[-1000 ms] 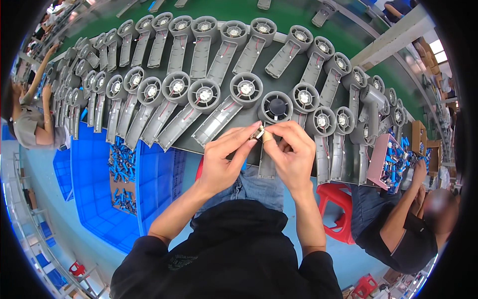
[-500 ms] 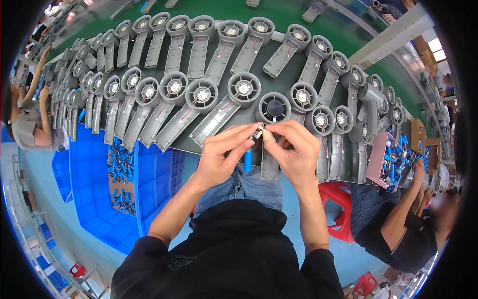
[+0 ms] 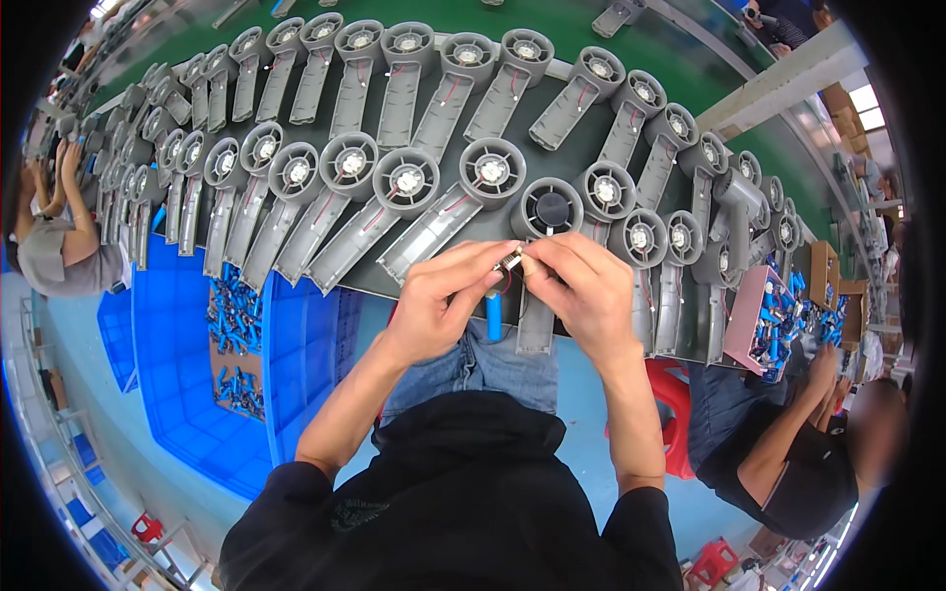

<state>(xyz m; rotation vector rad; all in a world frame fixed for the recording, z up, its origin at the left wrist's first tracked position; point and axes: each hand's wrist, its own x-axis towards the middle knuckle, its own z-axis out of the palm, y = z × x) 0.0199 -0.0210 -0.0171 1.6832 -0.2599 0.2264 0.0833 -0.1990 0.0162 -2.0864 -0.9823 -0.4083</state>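
Note:
My left hand (image 3: 439, 303) and my right hand (image 3: 583, 293) meet at the table's near edge, both closed in a pinch on a small circuit board (image 3: 509, 261). Below the board hangs a blue cylindrical battery (image 3: 494, 317), with a red wire by it. Just beyond my fingers lies a grey fan housing (image 3: 535, 325) with its handle toward me. A dark round hub (image 3: 548, 210) sits in the middle of its ring, unlike the pale centres of the housings around it. My fingertips hide part of the board and the upper handle.
Rows of grey fan housings (image 3: 409, 182) cover the dark table. At my left stand blue bins (image 3: 197, 414) with several batteries in them. A pink box (image 3: 749, 320) of batteries is at the right, beside a co-worker (image 3: 788, 453). A red stool (image 3: 670, 419) stands near my right side.
Both hands stay together on the circuit board, with only slight finger movement. The view has shifted a little. The co-worker's arm at the right has moved slightly.

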